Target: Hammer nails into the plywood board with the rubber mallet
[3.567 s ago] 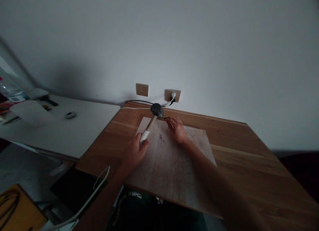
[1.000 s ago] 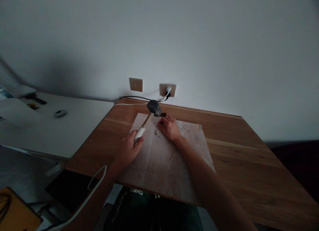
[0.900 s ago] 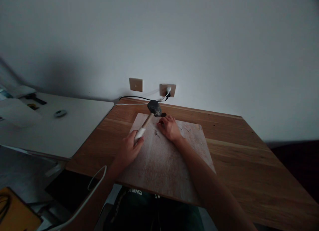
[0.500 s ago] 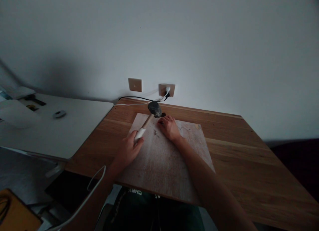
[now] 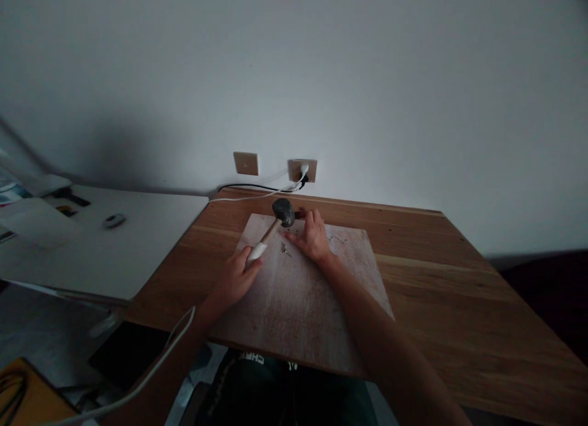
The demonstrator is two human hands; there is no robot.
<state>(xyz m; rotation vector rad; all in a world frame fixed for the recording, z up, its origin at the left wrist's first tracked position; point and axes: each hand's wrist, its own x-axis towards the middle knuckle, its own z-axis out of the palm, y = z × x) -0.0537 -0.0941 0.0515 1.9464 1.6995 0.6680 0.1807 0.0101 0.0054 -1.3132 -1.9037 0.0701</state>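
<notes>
A pale plywood board [image 5: 303,303] lies on the wooden table [image 5: 436,279]. My left hand [image 5: 234,277] is closed round the white-wrapped end of a hammer [image 5: 274,225] with a wooden shaft and dark round head; the head is low over the board's far edge. My right hand [image 5: 311,236] rests on the board just right of the hammer head, fingers together and partly spread flat; anything under its fingertips is too small to make out. Small nails [image 5: 285,249] lie loose on the board between my hands.
A white side table [image 5: 114,248] stands to the left with a small round object [image 5: 114,220]. Behind the board, a wall switch [image 5: 245,163] and a socket [image 5: 302,170] with white and black cables. A white cord [image 5: 151,371] hangs near my left forearm.
The hammer head has come down closer to the board near my right fingers. My right hand has opened flatter. The view has tilted slightly up.
</notes>
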